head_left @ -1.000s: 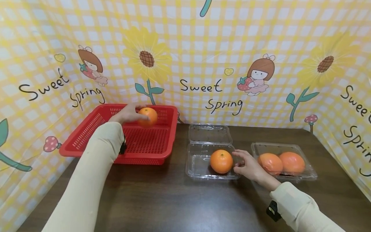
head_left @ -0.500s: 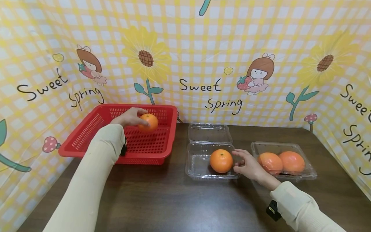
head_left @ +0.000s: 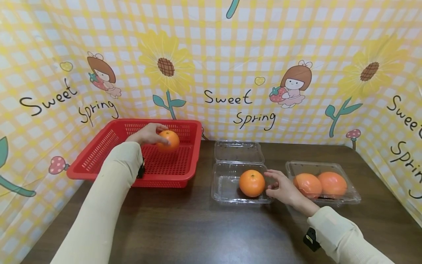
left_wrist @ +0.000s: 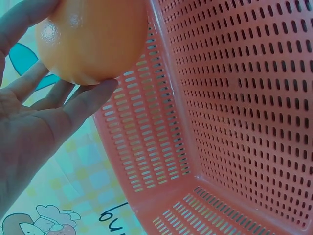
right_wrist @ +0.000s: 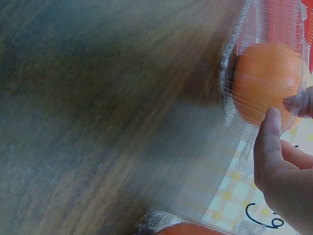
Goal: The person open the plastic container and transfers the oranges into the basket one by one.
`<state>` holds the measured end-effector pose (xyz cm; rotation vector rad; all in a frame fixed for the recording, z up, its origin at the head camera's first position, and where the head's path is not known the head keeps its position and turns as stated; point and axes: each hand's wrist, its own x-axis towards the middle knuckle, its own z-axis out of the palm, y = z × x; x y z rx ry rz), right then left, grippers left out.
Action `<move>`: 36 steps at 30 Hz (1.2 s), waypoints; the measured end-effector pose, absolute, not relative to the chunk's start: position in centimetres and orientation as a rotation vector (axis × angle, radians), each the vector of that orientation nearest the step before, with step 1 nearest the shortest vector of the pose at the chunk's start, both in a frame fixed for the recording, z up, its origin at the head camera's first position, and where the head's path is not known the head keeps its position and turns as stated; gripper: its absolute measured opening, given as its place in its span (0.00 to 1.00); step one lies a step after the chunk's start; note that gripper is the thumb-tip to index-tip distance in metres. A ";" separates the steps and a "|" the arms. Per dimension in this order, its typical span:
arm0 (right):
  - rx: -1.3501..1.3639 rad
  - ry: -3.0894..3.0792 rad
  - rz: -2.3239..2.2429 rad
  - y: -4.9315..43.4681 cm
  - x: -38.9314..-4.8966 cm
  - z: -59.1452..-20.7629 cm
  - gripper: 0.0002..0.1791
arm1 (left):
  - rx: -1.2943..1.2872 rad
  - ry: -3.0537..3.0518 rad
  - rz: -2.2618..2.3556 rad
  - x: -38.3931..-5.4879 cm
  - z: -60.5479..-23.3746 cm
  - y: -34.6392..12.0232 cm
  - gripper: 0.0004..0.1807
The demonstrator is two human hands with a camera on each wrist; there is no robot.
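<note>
My left hand (head_left: 148,134) grips an orange (head_left: 169,142) over the red plastic basket (head_left: 194,161). In the left wrist view, fingers and thumb curl round that orange (left_wrist: 95,41), beside the slotted basket wall (left_wrist: 146,122). My right hand (head_left: 285,190) holds the right edge of an open clear plastic clamshell box (head_left: 225,187). Seen from the right wrist, a thumb and a finger pinch this box's rim (right_wrist: 299,100). One orange (head_left: 252,183) sits in the right part of its base. The box's lid (head_left: 239,152) lies folded back behind.
Right of my right hand, a closed clear clamshell box (head_left: 352,196) holds two oranges (head_left: 332,185). Everything stands on a dark wooden table (head_left: 204,231). A yellow checked cloth (head_left: 217,55) with printed flowers rises behind and at both sides.
My left hand has lowered the orange slightly into the basket, and the motion is now nearly still. The right hand and both clear boxes stay where they were.
</note>
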<state>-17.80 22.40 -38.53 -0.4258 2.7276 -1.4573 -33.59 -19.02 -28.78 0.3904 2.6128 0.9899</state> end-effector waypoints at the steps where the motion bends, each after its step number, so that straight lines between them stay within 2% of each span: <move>1: -0.427 2.729 -1.456 22.4 -17.8 -38.5 0.29 | 0.386 2.610 0.990 -33.6 -28.8 -19.1 0.35; 18: -0.421 2.744 -1.421 22.2 -17.6 -38.3 0.29 | 0.365 2.624 1.038 -33.7 -28.4 -19.6 0.33; 36: -0.433 2.758 -1.429 22.2 -17.6 -38.4 0.28 | 0.503 2.741 1.159 -32.7 -25.2 -17.1 0.25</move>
